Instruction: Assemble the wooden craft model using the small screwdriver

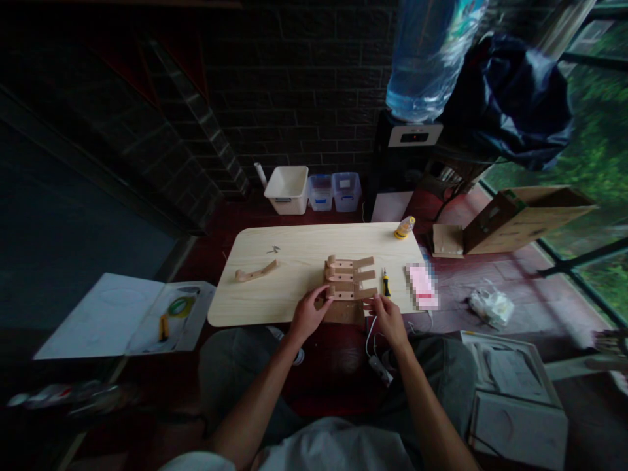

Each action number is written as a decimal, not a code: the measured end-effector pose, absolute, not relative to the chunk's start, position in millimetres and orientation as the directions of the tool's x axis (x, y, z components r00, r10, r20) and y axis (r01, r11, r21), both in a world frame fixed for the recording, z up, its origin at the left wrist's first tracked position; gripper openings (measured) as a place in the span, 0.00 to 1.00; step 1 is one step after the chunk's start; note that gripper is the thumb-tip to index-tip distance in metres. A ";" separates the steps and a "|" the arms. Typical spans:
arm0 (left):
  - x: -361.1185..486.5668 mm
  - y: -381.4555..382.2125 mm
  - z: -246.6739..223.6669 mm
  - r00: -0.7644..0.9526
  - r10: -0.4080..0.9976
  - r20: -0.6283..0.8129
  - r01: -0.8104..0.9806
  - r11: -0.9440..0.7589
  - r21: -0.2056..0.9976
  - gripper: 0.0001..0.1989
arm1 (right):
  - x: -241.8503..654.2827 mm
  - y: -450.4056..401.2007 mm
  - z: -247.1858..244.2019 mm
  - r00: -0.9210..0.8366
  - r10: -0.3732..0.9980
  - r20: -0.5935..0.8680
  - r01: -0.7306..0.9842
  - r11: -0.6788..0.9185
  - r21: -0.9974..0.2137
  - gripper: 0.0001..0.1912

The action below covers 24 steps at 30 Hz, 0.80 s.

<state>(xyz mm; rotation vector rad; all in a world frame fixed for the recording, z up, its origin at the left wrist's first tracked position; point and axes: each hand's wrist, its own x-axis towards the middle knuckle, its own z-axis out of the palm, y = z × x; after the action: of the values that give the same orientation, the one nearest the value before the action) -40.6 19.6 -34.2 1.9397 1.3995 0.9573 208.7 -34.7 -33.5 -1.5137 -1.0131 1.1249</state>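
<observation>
Several wooden hook-shaped pieces lie side by side on a brown board near the table's front edge. My left hand (311, 313) pinches the left, rounded end of the nearest wooden piece (343, 295). At its right, slanted end is my right hand (387, 316), fingers closed round the tip. Small dark holes show in the pieces. One more wooden piece (258, 271) lies apart at the left of the table (289, 239). Right of the row is a black and yellow screwdriver (386, 284). A few small screws (273, 249) lie at the back left.
A yellow-capped bottle (405, 227) stands at the table's back right corner, with a pink blurred item (422, 286) at the right edge. Bins (287, 190) and a water dispenser (407, 140) stand behind. Open boxes flank my legs, and a white cable (370, 333) hangs in front.
</observation>
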 end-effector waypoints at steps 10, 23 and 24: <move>-40.0 21.0 -36.5 0.197 0.954 0.227 0.555 -0.299 0.777 0.20 | 207.9 -32.6 -35.5 0.228 0.959 -0.170 0.082 -0.193 -0.978 0.36; -39.9 19.9 -35.4 0.186 0.954 0.233 0.551 -0.298 0.779 0.20 | 204.6 -36.5 -27.6 0.252 0.955 -0.156 0.146 -0.197 -0.970 0.38; -40.0 20.2 -34.7 0.185 0.955 0.231 0.550 -0.295 0.781 0.19 | 205.0 -36.3 -26.3 0.238 0.958 -0.159 0.146 -0.197 -0.970 0.38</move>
<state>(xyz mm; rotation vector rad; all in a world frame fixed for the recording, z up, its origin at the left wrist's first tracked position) -40.0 20.2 -34.7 1.9260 1.4069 0.9770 205.0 -36.3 -26.3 -1.5655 -1.0658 1.0803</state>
